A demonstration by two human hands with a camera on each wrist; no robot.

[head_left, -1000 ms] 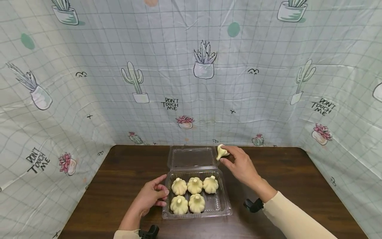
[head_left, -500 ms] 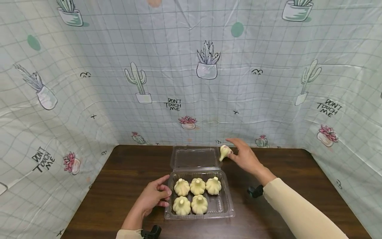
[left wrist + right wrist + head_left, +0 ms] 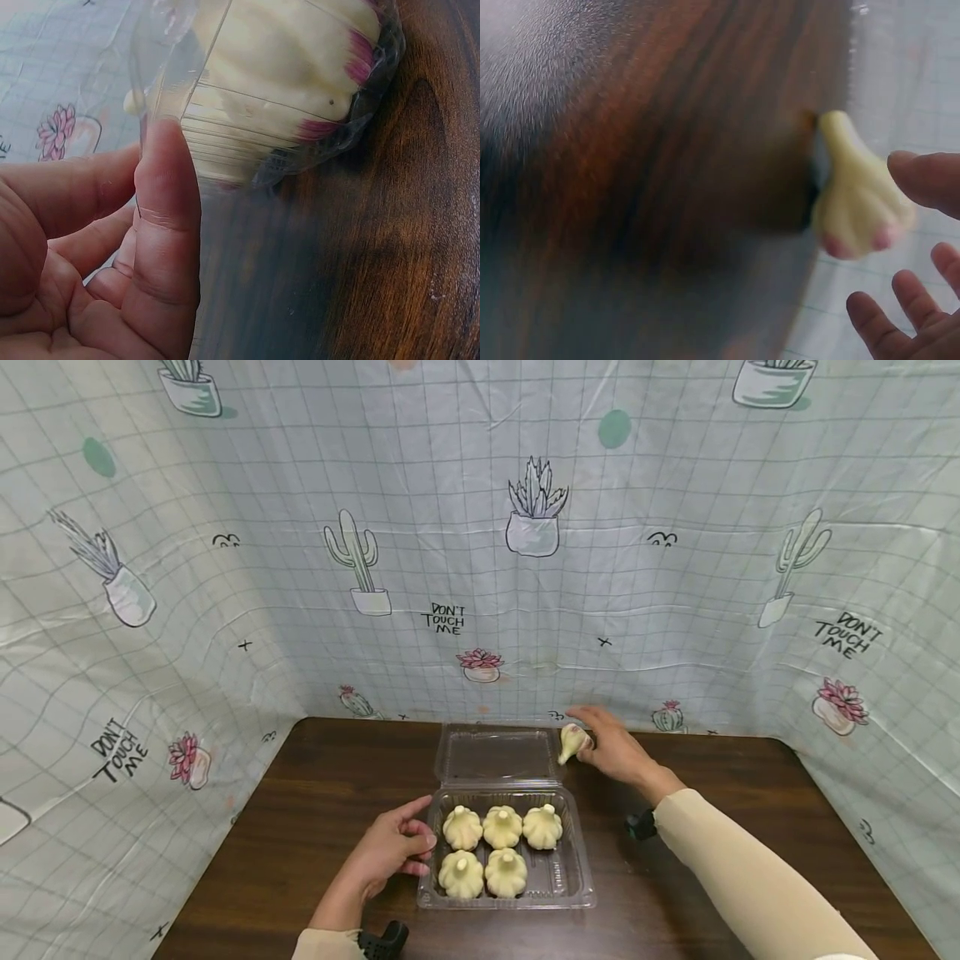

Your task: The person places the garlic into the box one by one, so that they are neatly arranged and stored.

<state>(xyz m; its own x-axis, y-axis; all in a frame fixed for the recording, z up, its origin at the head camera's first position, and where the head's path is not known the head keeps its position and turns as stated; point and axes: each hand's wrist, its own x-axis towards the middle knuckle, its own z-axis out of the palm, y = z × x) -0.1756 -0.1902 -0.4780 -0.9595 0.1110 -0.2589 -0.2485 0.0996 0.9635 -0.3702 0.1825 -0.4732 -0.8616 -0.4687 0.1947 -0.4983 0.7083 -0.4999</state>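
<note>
A clear plastic clamshell box [image 3: 581, 881] lies open on the table, its lid [image 3: 498, 756] folded back to the far side. Several garlic bulbs [image 3: 503, 827] sit stem up in its base, three behind and two in front. My left hand [image 3: 382, 852] pinches the left rim between thumb and fingers; the left wrist view shows a bulb [image 3: 277, 82] through the plastic wall. Beyond the lid's right side another garlic bulb [image 3: 573, 742] lies on the table, stem toward me. My right hand [image 3: 617, 750] is beside it, fingers spread, thumb close to the bulb [image 3: 862, 202].
Dark wooden table [image 3: 330, 777] surrounds the box. A printed curtain [image 3: 480, 568] hangs along the back edge and both sides, with the loose bulb and right fingertips near it. The front right of the box shows bare plastic floor.
My right hand has let go of the garlic bulb it was pinching, its fingers spreading beside it. The left hand stays at the rim. The head view has shifted slightly.
</note>
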